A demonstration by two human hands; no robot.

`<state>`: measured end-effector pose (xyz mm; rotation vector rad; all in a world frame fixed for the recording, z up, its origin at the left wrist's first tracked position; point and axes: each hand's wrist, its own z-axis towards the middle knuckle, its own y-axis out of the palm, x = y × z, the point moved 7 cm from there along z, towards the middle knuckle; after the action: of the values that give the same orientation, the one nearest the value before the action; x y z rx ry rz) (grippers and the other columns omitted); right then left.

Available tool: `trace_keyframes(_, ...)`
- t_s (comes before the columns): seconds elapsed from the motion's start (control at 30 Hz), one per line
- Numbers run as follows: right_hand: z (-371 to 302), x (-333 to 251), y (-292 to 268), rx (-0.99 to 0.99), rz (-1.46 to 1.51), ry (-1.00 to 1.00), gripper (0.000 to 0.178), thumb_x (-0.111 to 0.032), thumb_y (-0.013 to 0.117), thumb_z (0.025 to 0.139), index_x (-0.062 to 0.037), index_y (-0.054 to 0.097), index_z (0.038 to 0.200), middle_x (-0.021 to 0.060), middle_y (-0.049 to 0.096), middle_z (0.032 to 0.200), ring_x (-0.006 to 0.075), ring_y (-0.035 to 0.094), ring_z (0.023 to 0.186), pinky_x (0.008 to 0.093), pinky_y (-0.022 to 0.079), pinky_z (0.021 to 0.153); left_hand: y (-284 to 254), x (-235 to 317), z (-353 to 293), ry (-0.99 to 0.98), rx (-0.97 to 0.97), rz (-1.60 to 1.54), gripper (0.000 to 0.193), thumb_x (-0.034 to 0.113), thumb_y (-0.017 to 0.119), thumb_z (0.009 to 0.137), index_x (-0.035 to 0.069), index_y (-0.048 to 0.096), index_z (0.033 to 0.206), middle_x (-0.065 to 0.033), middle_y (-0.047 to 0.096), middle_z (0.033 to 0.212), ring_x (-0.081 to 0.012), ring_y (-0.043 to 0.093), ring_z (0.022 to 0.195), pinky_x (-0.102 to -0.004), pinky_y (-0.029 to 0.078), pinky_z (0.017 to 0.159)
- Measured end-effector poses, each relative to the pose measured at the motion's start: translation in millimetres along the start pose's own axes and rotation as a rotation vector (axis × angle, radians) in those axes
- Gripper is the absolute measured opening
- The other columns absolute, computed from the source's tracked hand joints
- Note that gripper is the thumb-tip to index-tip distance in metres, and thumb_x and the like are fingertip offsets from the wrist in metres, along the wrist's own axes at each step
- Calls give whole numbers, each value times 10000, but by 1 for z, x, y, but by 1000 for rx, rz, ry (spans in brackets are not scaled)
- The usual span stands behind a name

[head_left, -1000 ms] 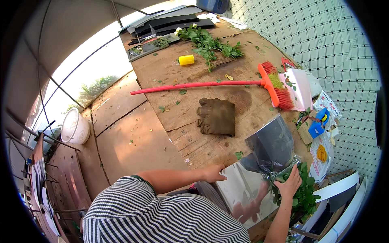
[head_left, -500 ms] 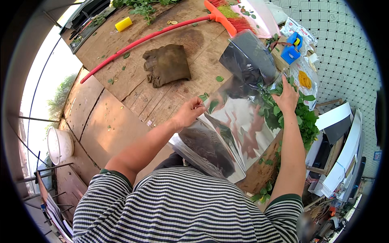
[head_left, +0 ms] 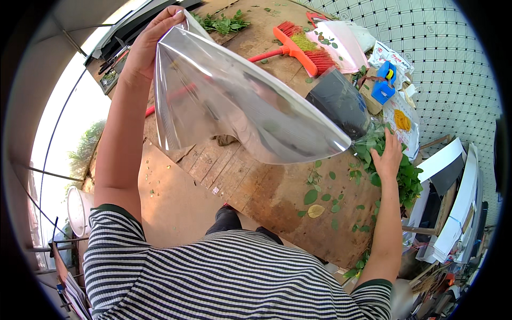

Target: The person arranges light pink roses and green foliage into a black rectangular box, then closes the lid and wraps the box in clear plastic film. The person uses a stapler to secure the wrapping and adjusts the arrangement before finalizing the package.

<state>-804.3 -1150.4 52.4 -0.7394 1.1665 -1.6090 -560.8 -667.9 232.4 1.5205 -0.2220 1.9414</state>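
Observation:
High at the far left, my left hand [head_left: 158,33] grips a stack of clear plastic film [head_left: 242,106] by its corner. The film hangs and bows across the middle of the view, well above the table. On the right, my right hand [head_left: 388,156] rests against green leafy stems [head_left: 408,178] with thumb and fingers apart. Beside it lies a dark, see-through wrapper [head_left: 338,98], its narrow end by the leaves; what is inside it is hard to make out.
A red-handled broom [head_left: 298,48] and pink dustpan [head_left: 341,45] lie at the back. A blue tape dispenser [head_left: 384,82] and yellow rubber bands [head_left: 401,120] are at the right. Loose leaves [head_left: 311,197] dot the wooden table [head_left: 266,197]. White boards [head_left: 448,213] stand at far right.
My left hand has swung up and left, lifting the clear film off the table's near side. The leaves beneath now show. My right hand has moved slightly down, staying by the stems.

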Motion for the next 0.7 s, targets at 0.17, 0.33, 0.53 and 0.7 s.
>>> trace_keyframes(0.17, -15, -56, -34, 155, 261, 49, 694, -152, 713, 765, -93, 400, 1381, 146, 485, 1266, 347, 448, 1173, 441, 373, 984, -43, 50, 65, 405, 164, -47, 175, 210, 572, 943, 105, 542, 1080, 5, 621, 936, -95, 618, 840, -252, 516, 744)
trace_keyframes(0.33, -69, -100, -34, 58, 496, 299, 691, -133, 708, 766, -83, 394, 1380, 129, 519, 1221, 284, 542, 1047, 399, 444, 905, -102, -20, 63, 435, 210, -64, 104, 120, 520, 972, 79, 535, 1066, -15, 615, 973, -74, 591, 887, -229, 497, 810)
trace_keyframes(0.53, -162, -155, -26, -167, 620, 509, 668, -180, 696, 780, -93, 399, 1372, 115, 573, 1131, 245, 607, 884, 363, 483, 817, -127, -225, -48, -258, 617, -114, 84, 172, 545, 964, 118, 484, 984, 50, 485, 791, -38, 443, 648, -175, 384, 563)
trace_keyframes(0.7, -234, -175, -23, -165, 578, 610, 623, -219, 679, 798, -110, 417, 1352, 112, 589, 1118, 243, 622, 850, 368, 501, 786, -145, -265, -110, -626, 361, 43, 262, 318, 528, 962, 135, 433, 1123, 7, 517, 951, -113, 526, 830, -314, 443, 772)
